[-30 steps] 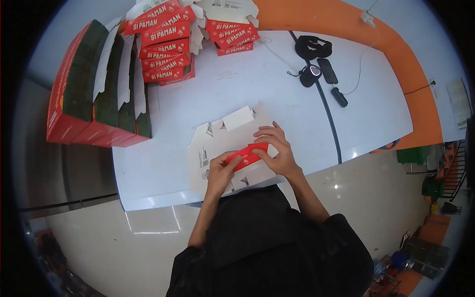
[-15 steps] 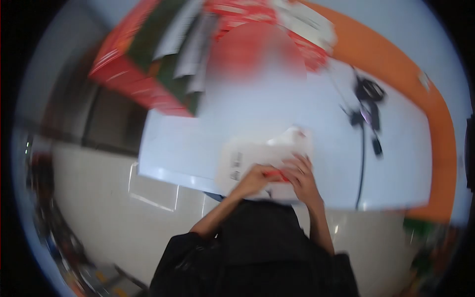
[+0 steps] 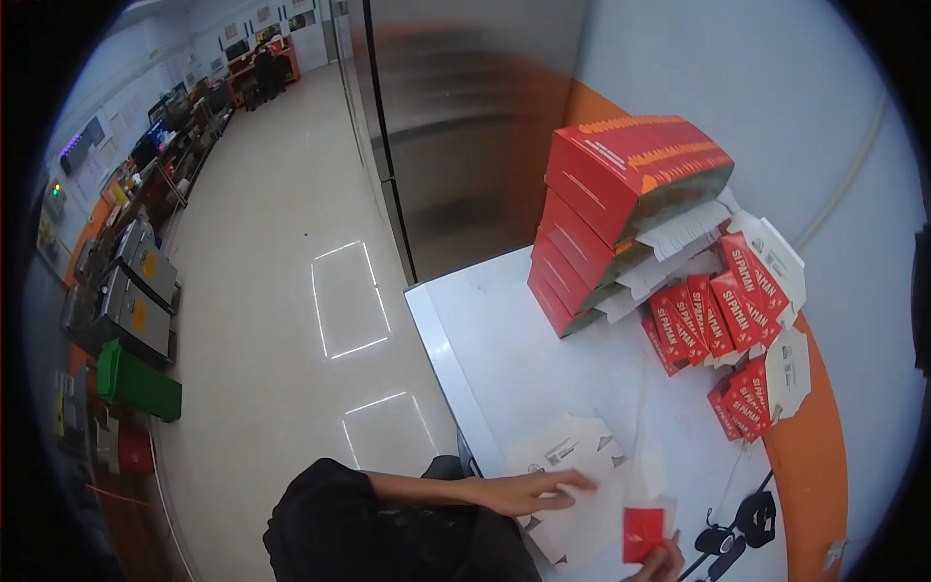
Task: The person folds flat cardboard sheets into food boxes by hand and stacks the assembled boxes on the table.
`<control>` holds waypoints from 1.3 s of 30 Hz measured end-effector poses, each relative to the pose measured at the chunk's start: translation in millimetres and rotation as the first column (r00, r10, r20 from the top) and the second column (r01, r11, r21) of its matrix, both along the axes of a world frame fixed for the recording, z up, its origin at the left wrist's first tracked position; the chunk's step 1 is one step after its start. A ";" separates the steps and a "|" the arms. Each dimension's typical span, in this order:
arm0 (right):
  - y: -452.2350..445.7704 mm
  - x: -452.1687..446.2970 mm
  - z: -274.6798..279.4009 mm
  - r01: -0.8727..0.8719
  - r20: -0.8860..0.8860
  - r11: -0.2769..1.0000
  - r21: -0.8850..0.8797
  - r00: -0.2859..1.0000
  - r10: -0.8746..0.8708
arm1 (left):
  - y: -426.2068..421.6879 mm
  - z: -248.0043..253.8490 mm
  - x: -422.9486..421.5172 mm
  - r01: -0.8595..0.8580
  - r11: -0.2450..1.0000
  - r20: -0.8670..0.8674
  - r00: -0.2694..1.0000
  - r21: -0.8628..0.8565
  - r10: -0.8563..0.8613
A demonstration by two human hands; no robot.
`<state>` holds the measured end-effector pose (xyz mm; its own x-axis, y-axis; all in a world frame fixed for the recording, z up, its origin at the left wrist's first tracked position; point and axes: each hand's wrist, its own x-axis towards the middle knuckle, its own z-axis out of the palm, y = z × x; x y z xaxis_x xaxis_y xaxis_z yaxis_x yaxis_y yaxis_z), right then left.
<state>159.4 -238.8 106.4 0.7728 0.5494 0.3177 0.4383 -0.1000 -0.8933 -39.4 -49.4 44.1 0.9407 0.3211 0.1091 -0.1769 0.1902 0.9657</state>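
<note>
My left hand (image 3: 533, 492) lies over a flat white carton blank (image 3: 565, 451) at the table's near edge, fingers stretched out and apart. The blank has dark print and notched edges. To its right, my right hand (image 3: 661, 563) has its fingers closed on the lower edge of a red card panel (image 3: 643, 533) with a faint white mark. A blurred whitish flap stands just above the panel. Whether the panel is joined to the blank, I cannot tell. Part of my right hand is cut off by the frame's bottom.
Red boxes (image 3: 592, 194) stand stacked at the table's back. Beside them are several red-and-white "SI PAMAN" cartons (image 3: 693, 320). A black cable and small device (image 3: 718, 541) lie at the right. A steel cabinet (image 3: 465, 136) rises behind; a green bin (image 3: 136, 383) stands far left.
The view has swung left and up, showing more of the room. My hands were close together at the red piece; now the left lies on the blank, the right holds the red panel.
</note>
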 end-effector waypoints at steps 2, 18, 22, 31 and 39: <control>21.3 -4.1 11.1 -0.202 0.115 0.937 -0.285 0.963 0.243 | -1.4 -22.2 15.1 -0.235 0.970 -0.009 0.972 -0.065 0.235; 45.8 -17.6 -68.5 -0.312 -0.256 0.929 -0.201 0.932 0.258 | 12.8 -45.1 47.0 -0.350 0.763 0.028 0.916 0.544 0.401; 46.2 -19.8 -74.6 -0.302 -0.263 0.936 -0.183 0.932 0.249 | 11.8 -44.6 47.8 -0.423 0.789 -0.023 0.876 0.446 0.482; 49.7 -14.6 -75.9 -0.353 -0.186 0.895 -0.274 0.932 0.311 | 14.6 -60.4 51.1 -0.309 0.783 -0.069 0.911 0.540 0.407; 53.2 -22.5 -57.8 -0.274 -0.152 0.926 -0.259 0.958 0.241 | 24.4 -19.7 36.8 -0.043 0.866 -0.115 0.987 0.498 0.116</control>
